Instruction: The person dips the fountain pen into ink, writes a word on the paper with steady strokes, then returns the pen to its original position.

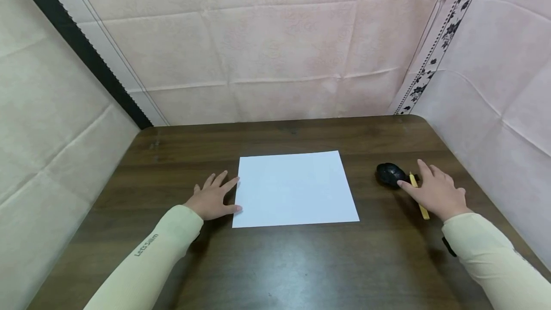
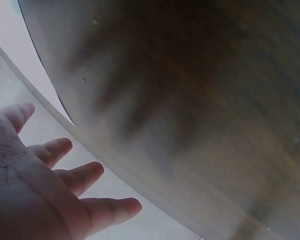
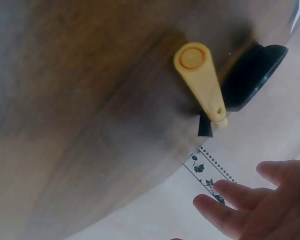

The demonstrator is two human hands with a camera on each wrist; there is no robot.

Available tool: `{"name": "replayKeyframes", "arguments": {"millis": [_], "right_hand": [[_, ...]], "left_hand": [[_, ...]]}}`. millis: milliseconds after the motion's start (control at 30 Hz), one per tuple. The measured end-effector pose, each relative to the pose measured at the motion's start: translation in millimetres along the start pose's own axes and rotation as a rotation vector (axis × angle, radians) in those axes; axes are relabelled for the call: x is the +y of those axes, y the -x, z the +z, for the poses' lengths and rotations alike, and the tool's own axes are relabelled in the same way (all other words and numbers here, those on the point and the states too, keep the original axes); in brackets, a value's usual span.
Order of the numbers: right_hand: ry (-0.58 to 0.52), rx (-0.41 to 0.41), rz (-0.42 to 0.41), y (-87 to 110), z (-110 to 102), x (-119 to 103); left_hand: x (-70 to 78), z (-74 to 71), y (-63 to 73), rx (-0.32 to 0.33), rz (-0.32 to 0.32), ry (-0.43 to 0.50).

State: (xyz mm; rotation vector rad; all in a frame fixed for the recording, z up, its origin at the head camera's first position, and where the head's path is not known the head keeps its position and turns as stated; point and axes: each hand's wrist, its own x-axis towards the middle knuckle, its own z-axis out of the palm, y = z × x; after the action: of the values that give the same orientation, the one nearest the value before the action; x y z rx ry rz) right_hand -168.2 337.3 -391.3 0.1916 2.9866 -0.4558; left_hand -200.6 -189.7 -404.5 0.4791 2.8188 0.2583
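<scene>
A blank white sheet of paper (image 1: 294, 189) lies flat on the brown table. At its left edge, my left hand (image 1: 211, 202) has spread fingers, with the thumb and index fingertip at the paper. The left wrist view shows this hand (image 2: 37, 185) with fingers apart. To the right, my right hand (image 1: 443, 198) hovers with loosely extended fingers above a slim yellow tool (image 1: 424, 211). Beside that tool sits a rounded, glossy black object (image 1: 389, 175) with a short stub. In the right wrist view, the yellow tool (image 3: 201, 82) has a round end, apart from the fingers (image 3: 240, 195).
The dark wood-grain table (image 1: 280, 267) has rounded far corners. Pale creased cloth (image 1: 275, 51) hangs behind it and along both sides, with a black strip (image 1: 86, 51) at left and a floral border (image 1: 443, 42) at right.
</scene>
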Motion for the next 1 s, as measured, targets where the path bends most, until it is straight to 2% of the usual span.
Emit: {"name": "replayKeyframes", "arguments": {"millis": [400,1000], "right_hand": [[-0.003,-0.032,-0.001,1.1,2.4,13.1],[-0.027,-0.092,-0.012,1.7,3.4,18.9]], "left_hand": [[2.2,6.0,-7.6,-0.033,0.015,0.036],[1.0,7.9,-11.8,-0.071,0.009,0.083]]}}
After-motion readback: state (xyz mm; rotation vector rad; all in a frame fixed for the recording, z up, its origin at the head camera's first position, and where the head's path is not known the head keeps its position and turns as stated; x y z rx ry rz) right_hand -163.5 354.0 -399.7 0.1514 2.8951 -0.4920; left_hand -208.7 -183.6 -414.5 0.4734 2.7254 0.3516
